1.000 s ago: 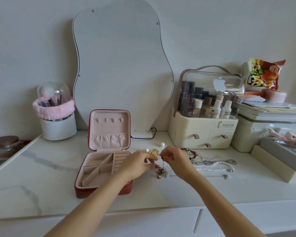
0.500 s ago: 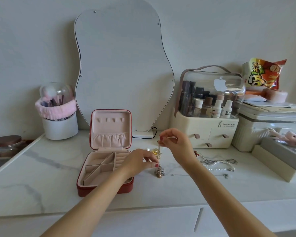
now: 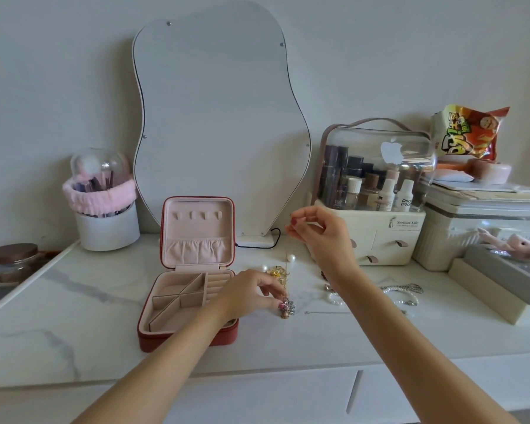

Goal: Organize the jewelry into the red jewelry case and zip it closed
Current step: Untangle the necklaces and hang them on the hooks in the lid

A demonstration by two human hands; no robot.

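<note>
Plain pale wall (image 3: 74, 71), evenly lit by soft daylight; no window in view. White marble-look countertop (image 3: 58, 338) with grey veining runs the full width, a white drawer front (image 3: 257, 396) below its front edge. Wavy-edged mirror (image 3: 218, 117) leans against the wall at the back centre, black cord (image 3: 273, 240) at its base. Back left: white brush holder (image 3: 107, 228) under a clear dome. Back right: cream cosmetics organiser (image 3: 374, 237) with clear lid; snack bag (image 3: 468, 133) on stacked boxes at the right edge.

Bare marble counter (image 3: 74, 304) lies left of the open red jewelry case (image 3: 190, 304); loose jewelry (image 3: 377, 293) seemingly crowds its right.
</note>
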